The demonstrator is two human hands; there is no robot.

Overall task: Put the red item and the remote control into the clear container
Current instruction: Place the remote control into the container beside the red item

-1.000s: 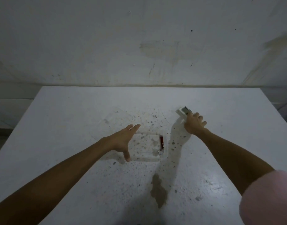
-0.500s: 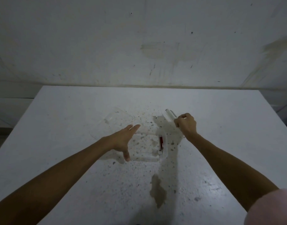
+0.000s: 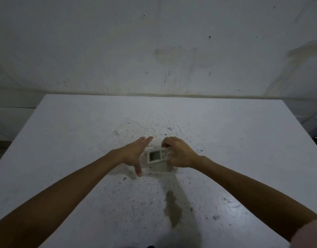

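Observation:
A white remote control (image 3: 157, 156) with a small grey screen is gripped in my right hand (image 3: 179, 154), held over the clear container (image 3: 154, 171) at the middle of the table. My left hand (image 3: 134, 154) rests against the container's left side, fingers spread and thumb pointing toward me. The red item is hidden under my right hand and the remote. The container's walls are faint and only its near rim shows.
A clear lid (image 3: 126, 134) lies on the white table (image 3: 243, 158) just behind my left hand. A brown stain (image 3: 173, 209) marks the table nearer to me. A stained wall rises behind the far table edge.
My right hand lifted the remote control from the table's right side and carried it left over the clear container, covering the red item. My left hand stayed at the container.

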